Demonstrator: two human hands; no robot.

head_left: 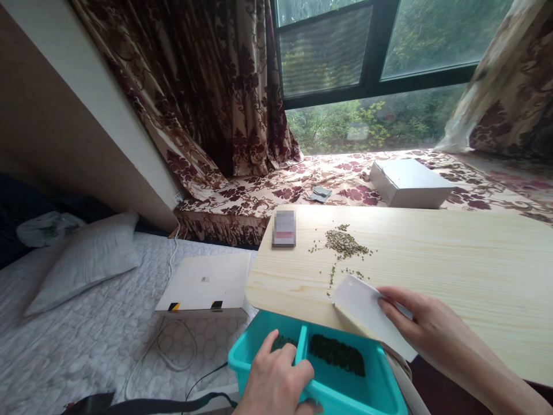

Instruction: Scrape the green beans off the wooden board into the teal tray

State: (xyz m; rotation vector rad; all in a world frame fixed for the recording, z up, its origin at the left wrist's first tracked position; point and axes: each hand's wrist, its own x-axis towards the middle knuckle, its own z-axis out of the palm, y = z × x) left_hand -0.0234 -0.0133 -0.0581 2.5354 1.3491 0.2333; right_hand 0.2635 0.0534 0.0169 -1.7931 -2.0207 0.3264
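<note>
Fingers of the left hand (279, 374) bend over a teal bin (354, 397), grip unclear. The right hand (415, 323) pinches a white card (358, 297), seemingly light, stiff, best held by its edge, at the near edge of a wooden table (453, 253). Beyond: loose seeds (345, 243), probably prone to rolling; floral curtains (250, 115), a window (425, 40).
</note>
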